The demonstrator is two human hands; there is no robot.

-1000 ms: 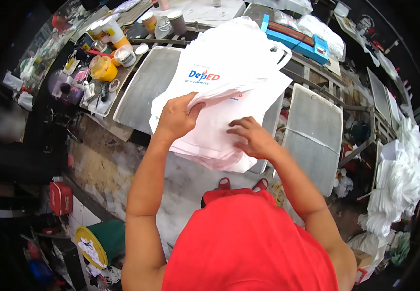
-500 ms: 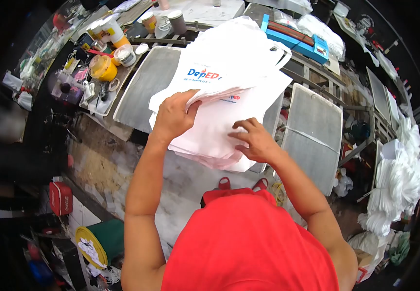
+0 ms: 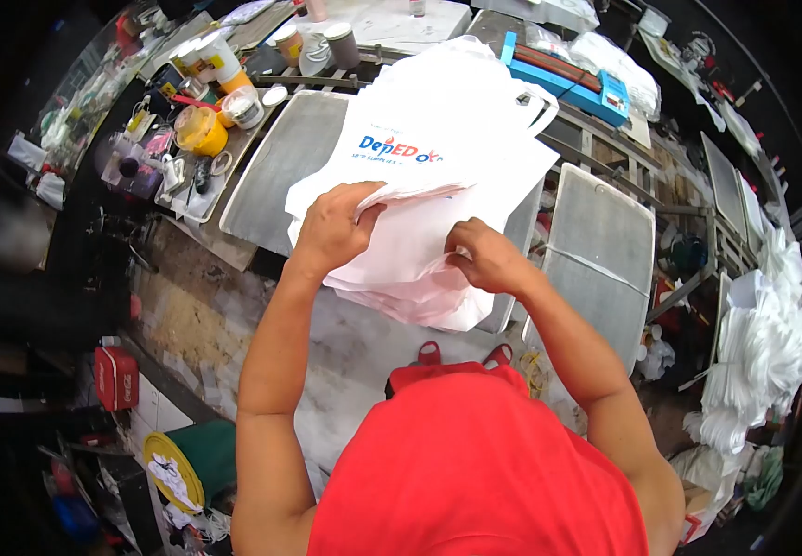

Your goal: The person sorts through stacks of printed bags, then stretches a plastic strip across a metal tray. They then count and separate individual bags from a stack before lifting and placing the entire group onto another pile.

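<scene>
A stack of white tote bags [image 3: 438,139] with a blue and red printed logo [image 3: 399,150] lies on a grey printing pallet [image 3: 276,167]. My left hand [image 3: 331,232] grips the near edge of the upper bags and holds them lifted off the stack. My right hand [image 3: 486,259] pinches a fold of a lower bag at the stack's near edge. The bag handles [image 3: 535,107] point away from me.
A second grey pallet [image 3: 600,259] stands to the right. Ink pots and a yellow tub [image 3: 199,130] crowd the bench at the left. A blue squeegee frame [image 3: 568,79] lies behind the bags. Piles of white bags [image 3: 753,352] sit far right. A green drum [image 3: 192,463] stands on the floor.
My right hand has closed from flat fingers into a pinch on a lower bag. My left hand has lifted the upper bags a little, showing more of the logo.
</scene>
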